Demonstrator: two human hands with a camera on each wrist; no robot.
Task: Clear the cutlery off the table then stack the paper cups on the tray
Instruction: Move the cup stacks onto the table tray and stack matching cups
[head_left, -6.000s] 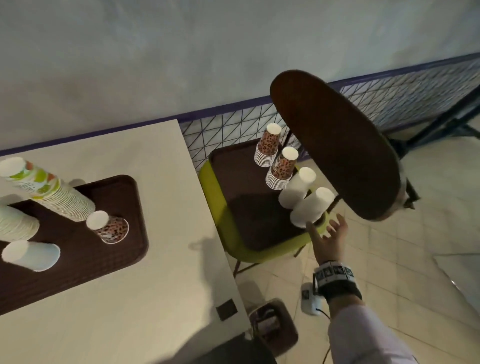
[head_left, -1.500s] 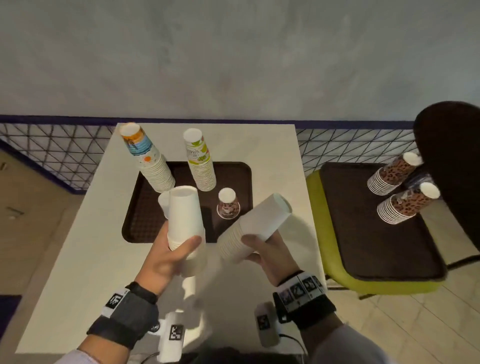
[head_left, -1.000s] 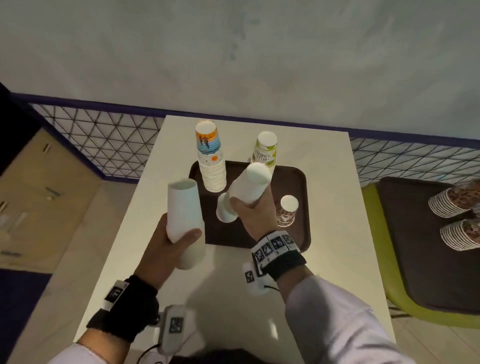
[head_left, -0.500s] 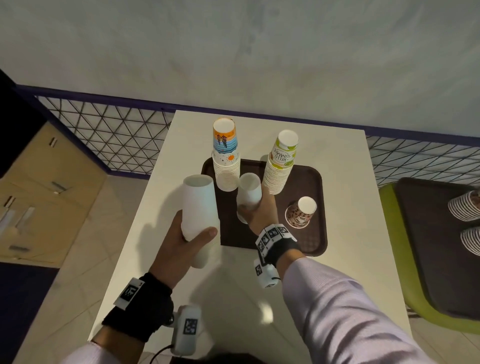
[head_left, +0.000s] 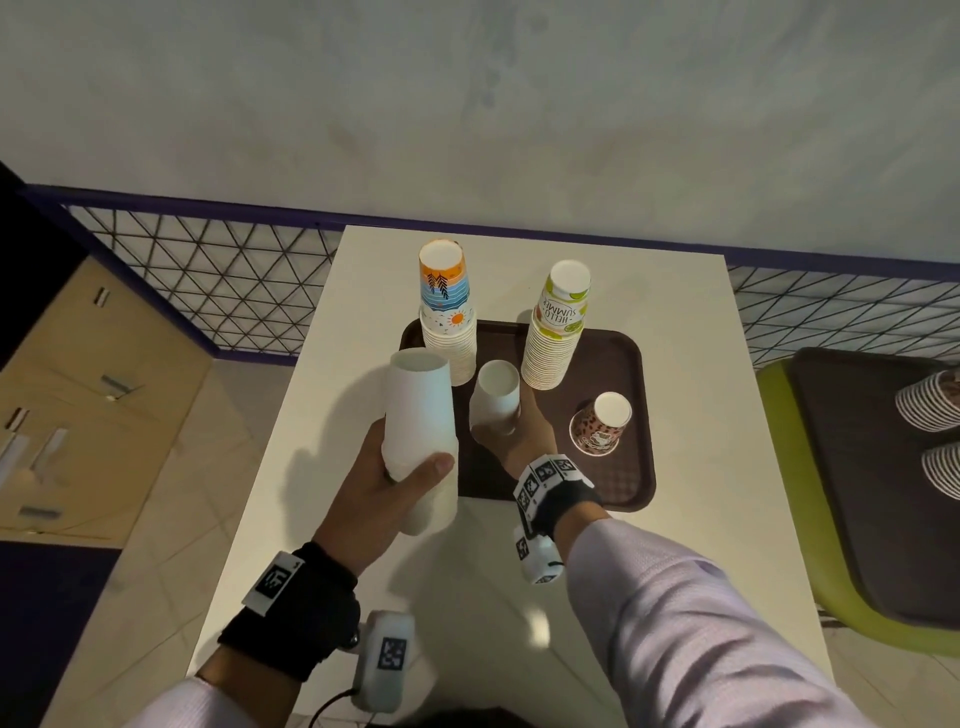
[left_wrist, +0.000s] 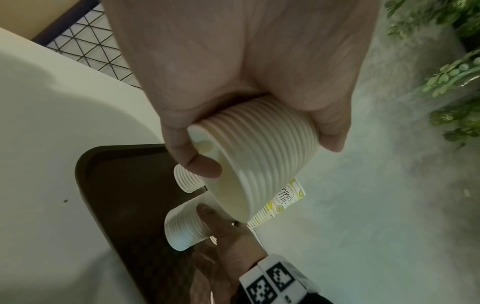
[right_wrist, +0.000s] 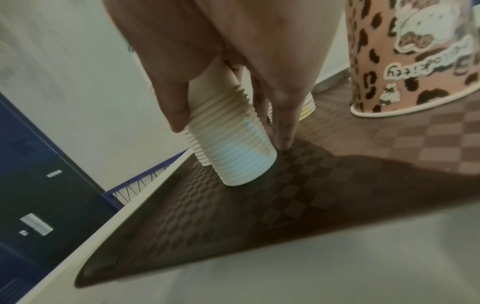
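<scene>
My left hand (head_left: 400, 473) grips a tall stack of plain white paper cups (head_left: 420, 421) upside down above the table's left part; in the left wrist view the white stack (left_wrist: 257, 164) is tilted over the tray. My right hand (head_left: 511, 423) holds a second white cup stack (head_left: 496, 395) standing rim down on the brown tray (head_left: 623, 467); the right wrist view shows this second stack (right_wrist: 233, 144) touching the tray floor (right_wrist: 259, 216). On the tray also stand a blue-orange printed stack (head_left: 447, 312), a "Hello Summer" stack (head_left: 558, 327) and a single leopard-print cup (head_left: 602, 423).
The white table (head_left: 701, 364) ends at a wire-mesh railing (head_left: 208, 280) behind. To the right a green chair (head_left: 789, 519) carries another brown tray (head_left: 857, 493) with two leopard-print cup stacks (head_left: 930, 400). Wooden cabinets (head_left: 78, 389) are at the left.
My right hand has carried its white stack from the chair side to the tray and set it upright, rim down, in the tray's middle. My left hand keeps its stack lifted, almost still.
</scene>
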